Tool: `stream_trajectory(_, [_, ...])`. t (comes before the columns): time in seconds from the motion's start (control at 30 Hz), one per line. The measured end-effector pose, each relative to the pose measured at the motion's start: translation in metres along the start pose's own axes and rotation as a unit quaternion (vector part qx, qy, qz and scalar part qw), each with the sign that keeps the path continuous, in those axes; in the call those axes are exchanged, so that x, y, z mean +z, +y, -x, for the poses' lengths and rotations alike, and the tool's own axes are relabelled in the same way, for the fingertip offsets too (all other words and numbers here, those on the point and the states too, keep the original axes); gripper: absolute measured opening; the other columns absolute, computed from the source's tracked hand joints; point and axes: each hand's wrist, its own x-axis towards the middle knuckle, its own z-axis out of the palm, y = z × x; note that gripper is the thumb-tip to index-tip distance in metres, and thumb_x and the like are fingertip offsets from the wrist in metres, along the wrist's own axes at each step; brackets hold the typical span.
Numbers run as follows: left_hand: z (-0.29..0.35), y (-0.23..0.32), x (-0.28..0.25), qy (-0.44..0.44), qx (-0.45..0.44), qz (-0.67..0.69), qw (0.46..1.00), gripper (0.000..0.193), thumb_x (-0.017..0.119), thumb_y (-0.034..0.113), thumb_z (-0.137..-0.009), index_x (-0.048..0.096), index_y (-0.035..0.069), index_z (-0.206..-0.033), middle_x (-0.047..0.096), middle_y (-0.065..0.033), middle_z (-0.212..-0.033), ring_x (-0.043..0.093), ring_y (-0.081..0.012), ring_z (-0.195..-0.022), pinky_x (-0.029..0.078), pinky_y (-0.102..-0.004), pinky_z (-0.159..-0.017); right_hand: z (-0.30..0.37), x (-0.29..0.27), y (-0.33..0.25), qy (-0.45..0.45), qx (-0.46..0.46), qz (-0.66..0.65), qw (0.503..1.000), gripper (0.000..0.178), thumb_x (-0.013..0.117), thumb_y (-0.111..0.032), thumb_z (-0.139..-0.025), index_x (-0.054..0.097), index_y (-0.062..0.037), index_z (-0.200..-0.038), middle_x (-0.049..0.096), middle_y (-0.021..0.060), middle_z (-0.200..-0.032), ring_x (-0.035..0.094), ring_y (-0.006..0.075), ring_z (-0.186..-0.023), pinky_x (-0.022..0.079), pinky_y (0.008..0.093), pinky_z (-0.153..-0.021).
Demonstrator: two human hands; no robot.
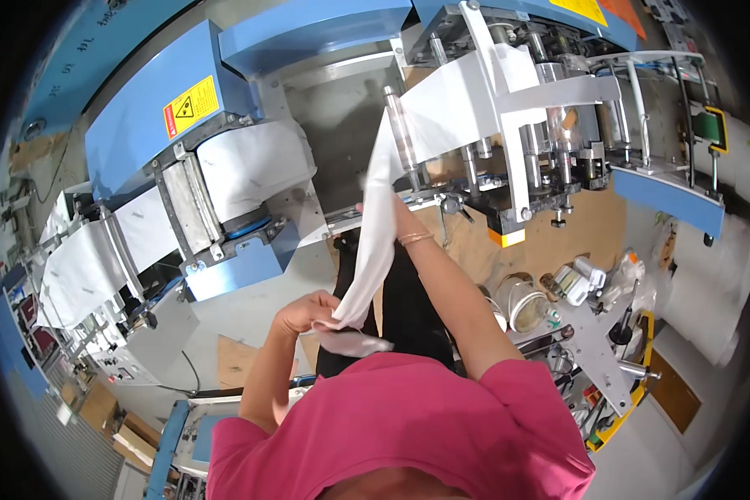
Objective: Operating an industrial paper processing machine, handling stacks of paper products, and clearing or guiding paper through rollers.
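A long strip of thin white sheet material point(379, 225) comes off a metal roller point(400, 125) and hangs down in folds toward my body. Its bunched lower end is pinched in my left hand point(308, 312), in front of my dark trousers. A loose tail of the strip trails to the right below that hand and looks blurred. Higher up, my right hand point(399, 215) reaches in behind the strip, close to the machine's front rail. Most of its fingers are hidden by the material; only a fingertip shows past the strip's left edge.
Rollers and a white metal bracket point(558, 93) stand at the upper right. To the left, a blue machine housing point(162, 100) carries more white sheet point(254, 167) over rollers. A white bucket point(525, 307), small containers point(571, 283) and a grey metal plate point(593, 354) lie at the right.
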Motion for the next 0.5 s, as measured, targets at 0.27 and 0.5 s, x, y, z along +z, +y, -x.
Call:
stream_trajectory(0.27, [-0.002,-0.044,-0.088,0.330,0.234,0.329,0.853,0.019,0.046,0.021,-0.086,0.053,0.005,-0.092,0.053,-0.0038,-0.072,0.048,-0.0150,-0.059,0.039,-0.0274,-0.053,0.067,0.085,-0.063,0.099,-0.054,0.214,0.970,0.042,0.058,-0.013,-0.082,0.044,0.0011,-0.119,0.057,0.0235,-0.108,0.057,0.0331,-0.102,0.044,0.0372,-0.086])
stream_trajectory(0.5, [-0.060,-0.001,-0.050,0.230,0.119,0.156,0.953,0.049,0.059,0.039,-0.086,0.053,0.003,-0.117,0.060,-0.0083,-0.106,0.057,-0.0221,-0.099,0.046,-0.0350,-0.084,0.132,0.110,-0.066,-0.175,-0.106,0.260,0.944,0.036,0.049,-0.014,-0.078,0.049,-0.0040,-0.113,0.059,0.0270,-0.091,0.056,0.0447,-0.086,0.045,0.0475,-0.074])
